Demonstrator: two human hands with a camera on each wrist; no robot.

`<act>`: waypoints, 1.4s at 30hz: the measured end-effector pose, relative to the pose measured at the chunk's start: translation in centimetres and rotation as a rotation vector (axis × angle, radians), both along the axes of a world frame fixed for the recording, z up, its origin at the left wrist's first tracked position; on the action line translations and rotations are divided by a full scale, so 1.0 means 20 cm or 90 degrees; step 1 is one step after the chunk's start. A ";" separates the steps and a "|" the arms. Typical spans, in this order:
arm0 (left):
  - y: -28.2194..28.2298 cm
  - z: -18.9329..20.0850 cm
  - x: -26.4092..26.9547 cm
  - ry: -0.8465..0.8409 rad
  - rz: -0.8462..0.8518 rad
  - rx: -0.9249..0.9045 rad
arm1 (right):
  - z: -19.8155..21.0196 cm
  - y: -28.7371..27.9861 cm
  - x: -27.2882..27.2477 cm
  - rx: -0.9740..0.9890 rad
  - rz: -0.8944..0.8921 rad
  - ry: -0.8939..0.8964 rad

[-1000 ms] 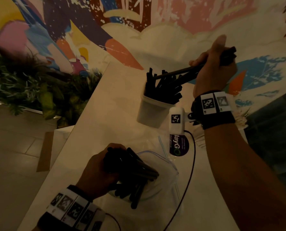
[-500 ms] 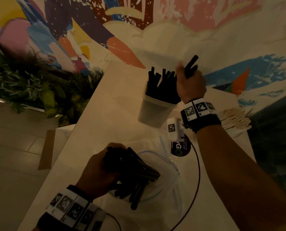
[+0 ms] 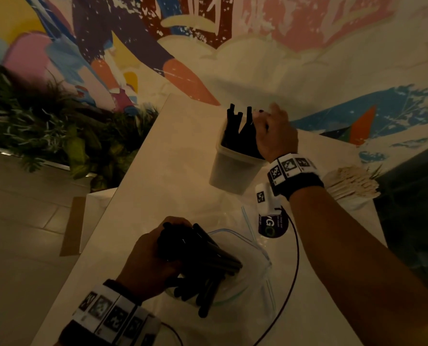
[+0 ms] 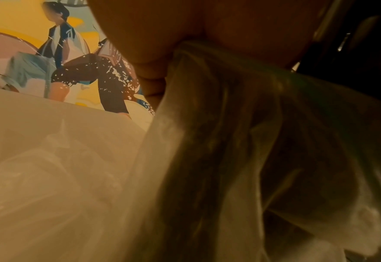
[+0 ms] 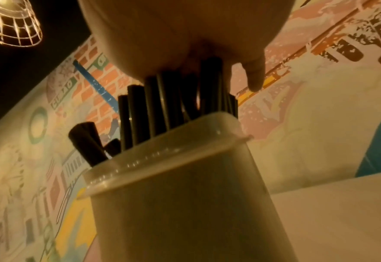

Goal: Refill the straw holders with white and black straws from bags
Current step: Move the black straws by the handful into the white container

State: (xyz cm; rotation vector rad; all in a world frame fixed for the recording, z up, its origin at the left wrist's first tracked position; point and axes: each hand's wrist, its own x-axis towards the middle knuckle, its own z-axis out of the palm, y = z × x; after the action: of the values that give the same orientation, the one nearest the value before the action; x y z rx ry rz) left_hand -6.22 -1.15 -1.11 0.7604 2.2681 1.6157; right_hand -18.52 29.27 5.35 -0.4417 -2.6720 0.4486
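Observation:
A translucent straw holder (image 3: pixel 229 174) stands at the table's far middle, packed with black straws (image 3: pixel 238 126). My right hand (image 3: pixel 265 123) is on top of it, fingers curled round a few black straws that stand in the holder. In the right wrist view the holder (image 5: pixel 185 195) fills the frame, the black straws (image 5: pixel 162 109) run up into my palm, and one finger (image 5: pixel 254 76) hangs apart beside them. Near the front edge my left hand (image 3: pixel 168 245) grips a clear zip bag (image 3: pixel 253 255) of black straws (image 3: pixel 208 268). The left wrist view shows only bunched bag plastic (image 4: pixel 230 141) under the palm.
A bundle of pale straws (image 3: pixel 353 181) lies at the right of the table (image 3: pixel 173 171). A dark round sticker (image 3: pixel 270 224) and a thin cable (image 3: pixel 293 270) lie between my hands. Green plants (image 3: pixel 45 126) line the left; a painted wall (image 3: pixel 258 58) is behind.
My right hand swung its black straws from level to upright and lowered them into the holder; they no longer stick out above the hand. The left hand and bag stayed put.

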 end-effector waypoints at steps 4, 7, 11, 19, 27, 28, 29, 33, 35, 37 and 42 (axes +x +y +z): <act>0.00 0.00 0.00 0.003 0.005 0.002 | 0.00 -0.04 -0.01 -0.025 -0.001 -0.098; 0.01 0.01 0.00 0.007 -0.001 -0.001 | 0.00 -0.11 -0.04 0.044 0.023 -0.149; 0.02 0.01 0.00 0.010 -0.008 -0.013 | 0.00 -0.15 -0.07 0.157 0.109 -0.157; 0.02 0.01 0.01 -0.001 -0.006 -0.007 | 0.18 -0.22 0.19 -0.055 0.097 0.053; 0.03 0.00 0.01 0.016 0.007 -0.015 | 0.18 -0.48 0.97 -0.227 0.444 -0.532; 0.03 0.00 0.01 0.022 0.013 -0.024 | 0.13 -0.51 1.02 -0.212 0.432 -0.556; 0.03 0.00 0.01 0.027 0.016 -0.035 | 0.08 -0.54 1.05 -0.214 0.418 -0.541; 0.07 0.00 0.05 0.054 -0.012 -0.073 | -0.08 -0.64 1.07 -0.264 0.407 -0.330; 0.07 0.01 0.07 0.073 -0.015 -0.092 | -0.10 -0.64 1.05 -0.320 0.385 -0.254; 0.06 0.01 0.07 0.048 -0.006 -0.097 | -0.12 -0.62 1.03 -0.386 0.363 -0.207; -0.01 0.02 0.05 0.027 -0.103 -0.101 | -0.18 -0.54 1.04 -0.466 0.274 -0.099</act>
State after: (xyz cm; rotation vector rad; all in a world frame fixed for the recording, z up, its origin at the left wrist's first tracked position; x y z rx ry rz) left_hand -5.25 -1.33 -0.77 0.9193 2.2651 1.3431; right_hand 2.26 18.46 1.79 -0.0804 -2.6647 1.5957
